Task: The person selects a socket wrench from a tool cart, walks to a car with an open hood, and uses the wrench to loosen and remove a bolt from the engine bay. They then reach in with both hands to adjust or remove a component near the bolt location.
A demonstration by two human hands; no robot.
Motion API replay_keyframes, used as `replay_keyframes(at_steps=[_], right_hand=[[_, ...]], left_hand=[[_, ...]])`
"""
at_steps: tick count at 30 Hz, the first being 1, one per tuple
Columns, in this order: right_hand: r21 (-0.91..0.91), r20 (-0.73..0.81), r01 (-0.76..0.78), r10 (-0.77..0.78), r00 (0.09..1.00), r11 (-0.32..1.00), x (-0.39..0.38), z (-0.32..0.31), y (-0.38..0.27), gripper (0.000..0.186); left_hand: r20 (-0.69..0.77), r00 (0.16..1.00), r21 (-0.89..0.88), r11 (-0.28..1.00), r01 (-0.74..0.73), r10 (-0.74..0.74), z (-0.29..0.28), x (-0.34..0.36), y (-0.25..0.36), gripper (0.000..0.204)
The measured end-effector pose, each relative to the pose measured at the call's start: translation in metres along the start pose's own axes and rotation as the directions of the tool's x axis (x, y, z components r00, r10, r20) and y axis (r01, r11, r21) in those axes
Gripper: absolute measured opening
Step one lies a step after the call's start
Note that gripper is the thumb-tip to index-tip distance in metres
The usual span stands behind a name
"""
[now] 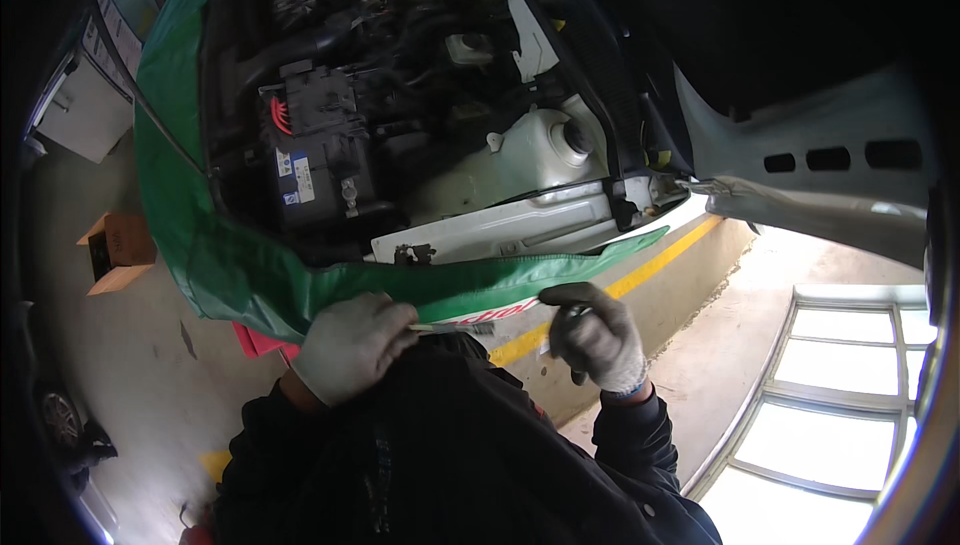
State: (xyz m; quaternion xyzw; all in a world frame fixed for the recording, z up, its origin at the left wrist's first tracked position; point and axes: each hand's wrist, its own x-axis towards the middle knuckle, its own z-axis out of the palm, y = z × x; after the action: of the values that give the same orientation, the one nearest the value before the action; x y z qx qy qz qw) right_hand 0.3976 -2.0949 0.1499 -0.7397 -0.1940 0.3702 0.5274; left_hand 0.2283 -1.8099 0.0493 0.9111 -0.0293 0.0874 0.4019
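My left hand (352,347), in a pale work glove, is closed around the light, thin handle of a small brush (478,329). The brush's grey, bristle-like end points right, in front of a green fender cover (420,288). To its right, my right hand (600,337) is raised, its glove showing dark fingers and a pale cuff. Those fingers are curled in, with a dark, shiny bit between them that I cannot make out. Both hands are at the near edge of an open engine bay, apart from each other.
Beyond the cover are a car battery (322,180) and a whitish fluid reservoir (535,150). An open car door (810,170) stands at right. A cardboard box (122,250) sits on the floor at left, and a window (830,375) is at lower right.
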Motion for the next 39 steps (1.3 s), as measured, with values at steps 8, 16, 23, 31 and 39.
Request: replay_keyframes(at_steps=[8,16,23,31,39], right_hand=[[-0.551,0.408,-0.058,0.329,0.852,0.833,-0.008,0.052,0.016,0.048],[-0.649,0.404,0.139,0.184,0.896,0.748,-0.008,0.004,0.008,0.038],[-0.878,-0.387,-0.265,-0.263,0.884,0.399,0.114,-0.155,0.033,0.044],[-0.835,-0.493,-0.407,-0.175,0.853,0.370,0.194,-0.254,0.089,0.054],[-0.844,-0.412,-0.299,-0.182,0.893,0.446,0.201,-0.275,0.104,0.057]], left_hand=[[0.324,0.897,0.233,0.894,-0.383,0.300,0.016,-0.017,0.034,0.017],[0.044,0.992,0.249,0.963,0.102,-0.116,0.025,-0.040,0.032,0.028],[0.008,0.806,-0.665,0.599,0.446,-0.591,0.028,-0.024,-0.009,0.045],[0.146,0.826,-0.898,0.277,0.341,-0.544,0.041,0.027,0.051,0.048],[0.262,0.822,-0.785,0.383,0.486,-0.506,0.036,0.049,0.068,0.044]])
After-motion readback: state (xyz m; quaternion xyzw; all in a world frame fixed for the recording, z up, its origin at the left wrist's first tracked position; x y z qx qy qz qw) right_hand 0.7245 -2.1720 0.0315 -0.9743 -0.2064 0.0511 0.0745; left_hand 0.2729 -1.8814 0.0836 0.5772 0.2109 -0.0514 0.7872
